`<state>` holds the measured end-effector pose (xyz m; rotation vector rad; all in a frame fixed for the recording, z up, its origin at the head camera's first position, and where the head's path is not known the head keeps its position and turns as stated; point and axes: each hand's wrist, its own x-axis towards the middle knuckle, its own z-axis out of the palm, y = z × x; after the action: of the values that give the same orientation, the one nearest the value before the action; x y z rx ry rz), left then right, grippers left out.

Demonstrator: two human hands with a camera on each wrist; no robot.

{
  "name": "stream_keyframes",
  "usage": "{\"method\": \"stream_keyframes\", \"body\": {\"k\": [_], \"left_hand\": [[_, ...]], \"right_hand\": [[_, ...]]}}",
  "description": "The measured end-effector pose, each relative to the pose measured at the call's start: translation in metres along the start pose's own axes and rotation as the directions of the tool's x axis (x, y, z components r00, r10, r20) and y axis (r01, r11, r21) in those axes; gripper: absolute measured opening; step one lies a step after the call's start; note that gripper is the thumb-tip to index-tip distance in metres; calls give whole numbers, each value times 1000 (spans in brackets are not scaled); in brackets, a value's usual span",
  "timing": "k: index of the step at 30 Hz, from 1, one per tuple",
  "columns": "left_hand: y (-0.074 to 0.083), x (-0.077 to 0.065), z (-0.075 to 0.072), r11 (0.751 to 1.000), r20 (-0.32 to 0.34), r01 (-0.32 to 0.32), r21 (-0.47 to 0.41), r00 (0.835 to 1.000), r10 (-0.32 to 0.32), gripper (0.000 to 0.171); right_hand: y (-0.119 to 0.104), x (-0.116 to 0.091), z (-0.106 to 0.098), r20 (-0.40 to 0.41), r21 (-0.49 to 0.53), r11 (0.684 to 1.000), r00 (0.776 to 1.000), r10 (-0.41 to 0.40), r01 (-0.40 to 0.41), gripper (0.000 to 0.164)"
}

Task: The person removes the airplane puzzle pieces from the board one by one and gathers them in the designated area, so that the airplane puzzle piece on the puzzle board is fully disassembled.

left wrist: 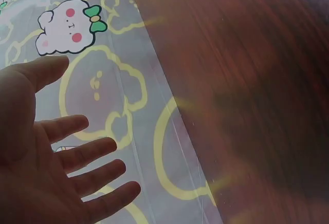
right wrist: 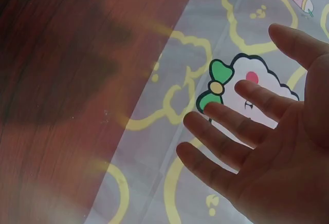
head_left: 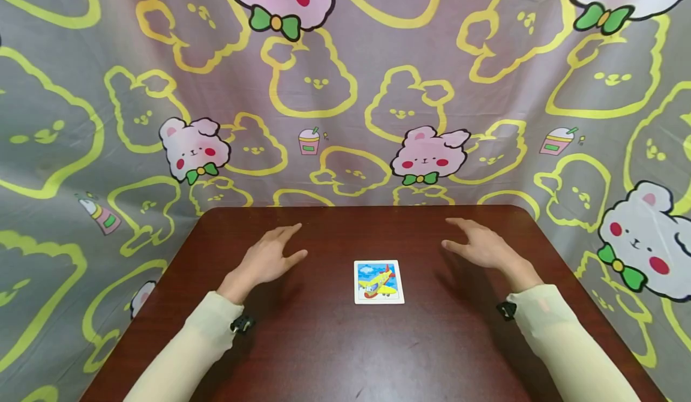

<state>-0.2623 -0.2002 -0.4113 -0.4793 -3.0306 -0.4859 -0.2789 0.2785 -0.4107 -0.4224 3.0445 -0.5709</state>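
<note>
Fabric (head_left: 345, 132) hangs beyond airplane picture (head_left: 379, 282) and table (head_left: 345, 348).

Curtained-off booth — cartoon-print cloth (head_left: 356, 132) on three sides of wood-grain table (head_left: 345, 348).

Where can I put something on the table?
The table has bare room between the plane picture and the left hand, between it and the right hand, and nearer the camera, between the sleeves. The picture's spot is taken; sleeves crowd the sides.

the tabletop (head_left: 324, 354) looks like shiny, smooth wood. past its far edge, the curtain (head_left: 345, 132) is dull, wrinkly cloth.
</note>
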Motion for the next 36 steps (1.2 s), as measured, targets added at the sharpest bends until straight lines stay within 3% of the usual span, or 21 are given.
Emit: {"method": "stream_keyframes", "body": {"k": [15, 36], "left_hand": [[11, -5, 10, 998, -36, -50, -25, 998, 49, 69], [26, -10, 25, 993, -5, -84, -79, 996, 84, 56]], "right_hand": [[-2, 0, 6, -4, 123, 992, 1000, -30, 30, 60], [-6, 5, 17, -50, 180, 982, 998, -42, 50, 46]]}}
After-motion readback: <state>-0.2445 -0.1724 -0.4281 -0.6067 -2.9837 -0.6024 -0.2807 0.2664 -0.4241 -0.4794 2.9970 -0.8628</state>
